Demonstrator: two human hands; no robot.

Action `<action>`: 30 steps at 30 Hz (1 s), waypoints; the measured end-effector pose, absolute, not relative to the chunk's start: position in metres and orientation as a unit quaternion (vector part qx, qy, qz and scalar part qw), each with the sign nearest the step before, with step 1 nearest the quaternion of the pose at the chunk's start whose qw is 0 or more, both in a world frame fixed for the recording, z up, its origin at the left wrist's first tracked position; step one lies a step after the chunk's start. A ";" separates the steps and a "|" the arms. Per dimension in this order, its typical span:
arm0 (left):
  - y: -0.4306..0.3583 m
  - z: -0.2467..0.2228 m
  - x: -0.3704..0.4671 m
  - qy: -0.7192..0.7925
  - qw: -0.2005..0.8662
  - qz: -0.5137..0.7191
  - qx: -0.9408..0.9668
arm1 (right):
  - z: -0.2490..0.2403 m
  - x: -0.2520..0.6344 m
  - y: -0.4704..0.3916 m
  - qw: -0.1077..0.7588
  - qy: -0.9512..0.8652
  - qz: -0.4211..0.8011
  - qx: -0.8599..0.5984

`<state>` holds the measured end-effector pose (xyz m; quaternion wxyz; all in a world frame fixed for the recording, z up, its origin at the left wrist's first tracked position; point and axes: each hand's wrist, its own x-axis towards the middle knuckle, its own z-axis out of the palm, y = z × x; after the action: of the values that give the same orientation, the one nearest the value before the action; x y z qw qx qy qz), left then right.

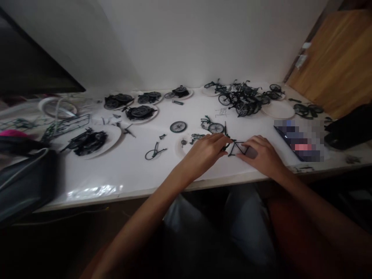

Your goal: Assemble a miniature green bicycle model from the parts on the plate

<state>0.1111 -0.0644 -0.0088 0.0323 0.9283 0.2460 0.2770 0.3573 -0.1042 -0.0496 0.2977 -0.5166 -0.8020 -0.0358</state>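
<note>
A small dark toy bicycle frame (pixel 238 146) is held low over the white table between my two hands. My right hand (pixel 261 155) pinches its right end with thumb and fingers. At its left end, my left hand (pixel 210 147) is closed around a small dark part that the fingers mostly hide. Beyond my left hand lies a toy bicycle piece with a spoked wheel (pixel 216 128). A loose wheel (pixel 178 126) rests farther left. Nearer me is a thin part with a ring (pixel 155 152). My left forearm partly covers a white plate (pixel 180 149) with small parts.
Assembled toy bicycles (pixel 244 99) are heaped at the back right. Several plates of black parts, one a large plate (pixel 114 141), stand on the left. A blurred-out phone (pixel 299 143) lies right of my hands. A dark bag (pixel 27 186) sits at the left edge.
</note>
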 end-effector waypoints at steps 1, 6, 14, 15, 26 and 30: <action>-0.064 -0.011 0.114 0.246 0.035 0.278 0.928 | -0.049 0.357 -0.104 0.292 -0.802 -0.040 -0.520; -0.065 -0.017 0.124 0.259 0.080 0.342 0.900 | -0.047 0.358 -0.105 0.288 -0.803 -0.040 -0.521; -0.069 -0.031 0.140 0.303 0.051 0.271 0.912 | -0.047 0.361 -0.103 0.286 -0.823 0.003 -0.491; -0.068 -0.033 0.141 0.304 0.053 0.280 0.909 | -0.047 0.361 -0.104 0.282 -0.826 0.004 -0.488; -0.068 -0.028 0.140 0.229 0.261 0.430 0.833 | -0.047 0.359 -0.105 0.282 -0.841 -0.006 -0.461; -0.067 -0.029 0.138 0.254 0.292 0.395 0.833 | -0.047 0.359 -0.105 0.273 -0.847 -0.002 -0.456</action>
<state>0.1380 -0.0672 -0.0289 0.2922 0.8329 0.2539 0.3954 0.3590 -0.1050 -0.0470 0.2731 -0.4557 -0.8472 -0.0016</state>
